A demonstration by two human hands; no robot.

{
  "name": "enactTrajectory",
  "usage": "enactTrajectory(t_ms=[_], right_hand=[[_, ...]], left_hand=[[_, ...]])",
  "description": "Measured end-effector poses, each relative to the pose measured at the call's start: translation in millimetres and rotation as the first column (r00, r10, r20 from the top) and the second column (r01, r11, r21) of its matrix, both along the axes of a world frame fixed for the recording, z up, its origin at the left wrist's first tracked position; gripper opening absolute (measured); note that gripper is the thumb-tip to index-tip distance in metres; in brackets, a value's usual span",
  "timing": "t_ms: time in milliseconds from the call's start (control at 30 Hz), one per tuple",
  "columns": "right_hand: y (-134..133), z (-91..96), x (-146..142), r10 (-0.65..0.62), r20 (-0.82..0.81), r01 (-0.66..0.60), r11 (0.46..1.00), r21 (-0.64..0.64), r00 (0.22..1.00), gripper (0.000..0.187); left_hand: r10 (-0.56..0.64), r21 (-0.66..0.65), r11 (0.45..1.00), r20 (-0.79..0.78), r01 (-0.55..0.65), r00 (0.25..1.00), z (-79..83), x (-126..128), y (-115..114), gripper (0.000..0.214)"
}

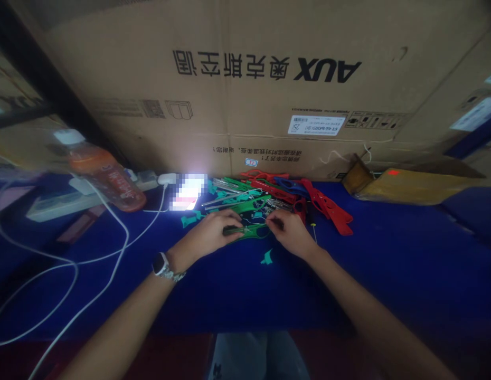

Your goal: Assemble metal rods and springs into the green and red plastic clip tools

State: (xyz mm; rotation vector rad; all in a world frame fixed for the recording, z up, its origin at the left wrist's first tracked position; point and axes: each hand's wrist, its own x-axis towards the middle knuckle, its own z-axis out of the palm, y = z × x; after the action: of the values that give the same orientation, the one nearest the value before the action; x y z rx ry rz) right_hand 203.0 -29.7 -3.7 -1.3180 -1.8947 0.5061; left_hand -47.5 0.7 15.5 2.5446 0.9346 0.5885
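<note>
My left hand (214,231) is closed around a green plastic tool (248,230) that lies on the blue table cover (388,264). My right hand (289,228) pinches the same green tool at its right end, fingers pressed together. Just behind the hands lies a pile of green, red and blue plastic tools (277,195) with metal parts. A small teal plastic piece (266,257) rests on the cloth in front of my hands. A watch (162,265) sits on my left wrist.
A large cardboard box (245,79) stands behind the pile. At the left lie an orange bottle (105,171), a power strip (71,198) and white cables (91,253). A bright phone screen (187,192) glows near the pile. A flat brown carton (407,184) lies at right.
</note>
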Motion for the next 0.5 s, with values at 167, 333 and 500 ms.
enactTrajectory(t_ms=[167, 333, 500], right_hand=[[-1.2, 2.4, -0.8, 0.0, 0.008, 0.0, 1.0, -0.004, 1.0, 0.013], [-2.4, 4.3, -1.6, -0.005, -0.023, 0.005, 1.0, -0.021, 1.0, 0.012], [-5.9, 10.2, -2.2, -0.004, -0.064, -0.001, 0.997, -0.073, 0.998, 0.012]], left_hand=[[0.079, 0.035, 0.997, -0.101, -0.075, 0.992, 8.3, -2.9, -14.5, 0.065], [0.048, 0.07, 0.997, -0.179, -0.036, 0.983, 10.2, 1.2, -22.2, 0.033], [-0.003, 0.091, 0.996, -0.123, 0.014, 0.992, 3.1, 0.2, -14.1, 0.023]])
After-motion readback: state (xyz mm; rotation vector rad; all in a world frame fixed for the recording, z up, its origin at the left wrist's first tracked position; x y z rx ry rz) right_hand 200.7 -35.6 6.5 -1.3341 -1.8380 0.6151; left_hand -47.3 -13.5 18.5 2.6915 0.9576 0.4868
